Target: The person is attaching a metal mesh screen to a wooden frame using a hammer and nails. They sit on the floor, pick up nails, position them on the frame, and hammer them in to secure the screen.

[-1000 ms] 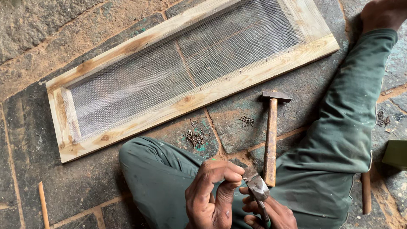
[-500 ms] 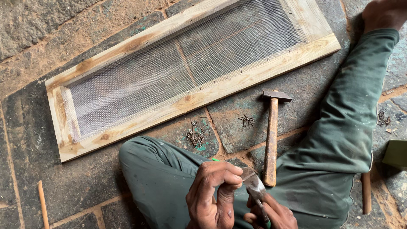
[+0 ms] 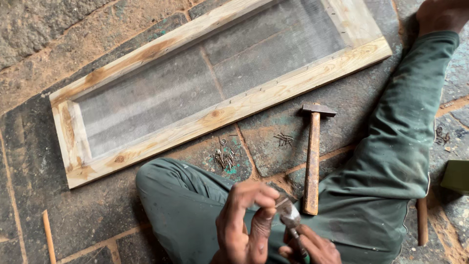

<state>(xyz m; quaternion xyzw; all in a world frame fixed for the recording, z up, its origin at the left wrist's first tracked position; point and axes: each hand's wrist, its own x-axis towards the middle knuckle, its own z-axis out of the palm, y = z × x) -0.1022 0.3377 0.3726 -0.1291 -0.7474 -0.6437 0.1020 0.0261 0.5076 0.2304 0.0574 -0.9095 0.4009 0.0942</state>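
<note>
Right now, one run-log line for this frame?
left hand: pinching small metal tool | right hand: gripping tool | hammer: lying on stone floor | nails: loose by wooden mesh frame

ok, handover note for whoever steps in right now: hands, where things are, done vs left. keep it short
Left hand: raised over the lap, fingertips pinching the head of a small metal tool.
Right hand: low in the lap, gripping that tool's lower end.
Hammer: lying untouched on the stone floor beside the right knee, head pointing at the frame.
Loose nails: one pile near the left knee, a smaller pile by the hammer head.
Wooden frame with mesh: flat on the floor in front of the legs, mesh already lying across it.
Done/left: nail heads along the near rail are too small to confirm; check the fixing.
</note>
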